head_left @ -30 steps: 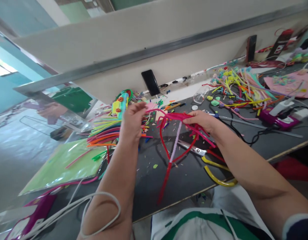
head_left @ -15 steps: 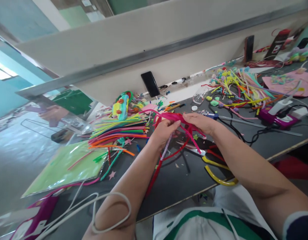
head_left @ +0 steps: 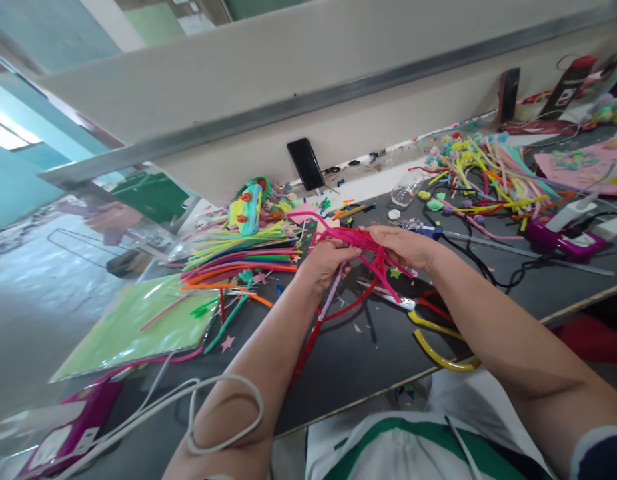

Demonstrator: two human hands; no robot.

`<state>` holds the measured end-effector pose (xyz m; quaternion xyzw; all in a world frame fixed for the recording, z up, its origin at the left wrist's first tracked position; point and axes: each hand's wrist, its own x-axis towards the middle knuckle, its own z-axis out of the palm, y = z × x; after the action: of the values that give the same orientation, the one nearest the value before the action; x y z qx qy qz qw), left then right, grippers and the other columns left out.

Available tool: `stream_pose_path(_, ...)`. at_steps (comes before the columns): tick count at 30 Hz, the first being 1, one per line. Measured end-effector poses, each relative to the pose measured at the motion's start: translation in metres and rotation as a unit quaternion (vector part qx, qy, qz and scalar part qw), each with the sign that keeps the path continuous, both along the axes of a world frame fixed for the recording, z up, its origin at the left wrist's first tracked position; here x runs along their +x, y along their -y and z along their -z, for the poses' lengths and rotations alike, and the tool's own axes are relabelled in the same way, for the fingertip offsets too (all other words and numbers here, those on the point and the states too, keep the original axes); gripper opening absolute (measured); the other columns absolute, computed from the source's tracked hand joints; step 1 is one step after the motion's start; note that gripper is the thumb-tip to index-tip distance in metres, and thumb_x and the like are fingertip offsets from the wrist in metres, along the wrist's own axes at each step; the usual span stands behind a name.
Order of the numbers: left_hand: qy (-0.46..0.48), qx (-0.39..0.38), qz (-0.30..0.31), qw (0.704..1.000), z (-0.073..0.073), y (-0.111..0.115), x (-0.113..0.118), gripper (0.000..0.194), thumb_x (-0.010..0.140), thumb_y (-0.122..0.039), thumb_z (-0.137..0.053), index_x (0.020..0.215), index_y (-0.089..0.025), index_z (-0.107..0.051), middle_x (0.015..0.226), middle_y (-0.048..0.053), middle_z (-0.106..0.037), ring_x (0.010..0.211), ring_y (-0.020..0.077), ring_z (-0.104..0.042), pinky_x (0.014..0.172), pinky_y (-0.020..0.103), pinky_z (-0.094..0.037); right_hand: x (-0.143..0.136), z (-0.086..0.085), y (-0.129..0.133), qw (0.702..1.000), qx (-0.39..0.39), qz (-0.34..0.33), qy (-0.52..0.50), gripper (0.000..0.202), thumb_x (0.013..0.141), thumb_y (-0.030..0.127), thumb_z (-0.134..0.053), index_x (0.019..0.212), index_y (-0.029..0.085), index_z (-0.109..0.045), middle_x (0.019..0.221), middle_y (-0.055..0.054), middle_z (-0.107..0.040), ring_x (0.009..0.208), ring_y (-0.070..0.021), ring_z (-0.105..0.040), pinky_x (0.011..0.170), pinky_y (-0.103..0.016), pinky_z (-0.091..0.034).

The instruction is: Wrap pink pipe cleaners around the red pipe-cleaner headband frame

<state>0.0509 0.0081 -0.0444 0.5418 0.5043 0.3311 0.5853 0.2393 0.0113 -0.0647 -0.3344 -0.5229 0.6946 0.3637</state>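
Fuzzy pink-and-red piece (head_left: 357,235) held at mid-frame.
At left of centre, bundled coloured stems (head_left: 238,261) lie on the dark table (head_left: 345,383); next, the left hand (head_left: 328,264) pinches the piece between thumb and fingers; the right hand (head_left: 407,247) grips its right side, fingertips partly hidden; below it, at lower right of centre, lie yellow-handled scissors (head_left: 412,307).

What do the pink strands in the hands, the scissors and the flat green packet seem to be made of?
Pink strands: probably matte chenille, given their soft, shineless look; their cores are hidden.
Scissors: blades likely metal, silvery-grey; yellow handle seemingly smooth, shiny plastic.
Green packet: likely glossy plastic film, showing bright reflections.
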Motion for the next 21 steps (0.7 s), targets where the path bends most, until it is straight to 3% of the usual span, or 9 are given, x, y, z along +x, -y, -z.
stream_pose_path(5, -0.061, 0.083, -0.036, 0.994, 0.000, 0.005, 0.003, 0.016, 0.065, -0.030, -0.070, 0.070, -0.016, -0.064, 0.048, -0.004, -0.053, 0.037, 0.0106, -0.048, 0.038, 0.023, -0.037, -0.001, -0.004, -0.002, 0.999, -0.044, -0.002, -0.013, 0.038, 0.089, 0.052, -0.047, 0.103, 0.019, -0.062, 0.072, -0.003, -0.068, 0.048, -0.0117, -0.056, 0.044, -0.023, -0.049)
stream_pose_path(9, -0.055, 0.127, -0.055, 0.989, 0.006, 0.005, 0.005, 0.020, 0.066, -0.033, -0.070, 0.072, -0.016, -0.061, 0.054, -0.004, -0.056, 0.039, 0.0099, -0.050, 0.039, 0.023, -0.038, 0.000, -0.007, -0.001, 0.996, -0.084, -0.029, 0.004, 0.021, 0.084, 0.031, -0.058, 0.100, 0.018, -0.061, 0.065, -0.003, -0.068, 0.049, -0.0139, -0.061, 0.048, -0.024, -0.053)
stream_pose_path(11, -0.055, 0.143, -0.083, 0.985, 0.007, 0.005, 0.006, 0.022, 0.066, -0.034, -0.071, 0.071, -0.016, -0.060, 0.057, -0.003, -0.058, 0.038, 0.0086, -0.048, 0.038, 0.022, -0.036, 0.001, -0.008, 0.000, 0.993, -0.098, -0.068, 0.012, 0.023, 0.077, 0.019, -0.062, 0.100, 0.017, -0.061, 0.066, -0.004, -0.070, 0.049, -0.0142, -0.062, 0.050, -0.025, -0.055)
stream_pose_path(15, -0.031, 0.143, -0.083, 0.986, 0.005, 0.008, 0.009, 0.023, 0.066, -0.035, -0.072, 0.070, -0.016, -0.059, 0.060, -0.002, -0.061, 0.038, 0.0069, -0.046, 0.038, 0.022, -0.034, 0.001, -0.005, 0.002, 0.986, -0.106, -0.125, -0.015, 0.023, 0.074, 0.018, -0.064, 0.096, 0.014, -0.062, 0.073, -0.007, -0.071, 0.048, -0.0123, -0.062, 0.049, -0.024, -0.055)
stream_pose_path(21, 0.085, 0.065, -0.036, 0.994, 0.006, 0.009, 0.012, 0.031, 0.061, -0.036, -0.077, 0.065, -0.015, -0.053, 0.056, -0.004, -0.055, 0.033, 0.0042, -0.040, 0.033, 0.020, -0.025, -0.005, 0.004, -0.004, 0.998, -0.032, -0.042, -0.035, 0.027, 0.061, 0.018, -0.076, 0.085, 0.015, -0.064, 0.059, 0.001, -0.063, 0.055, -0.0110, -0.060, 0.055, -0.021, -0.051)
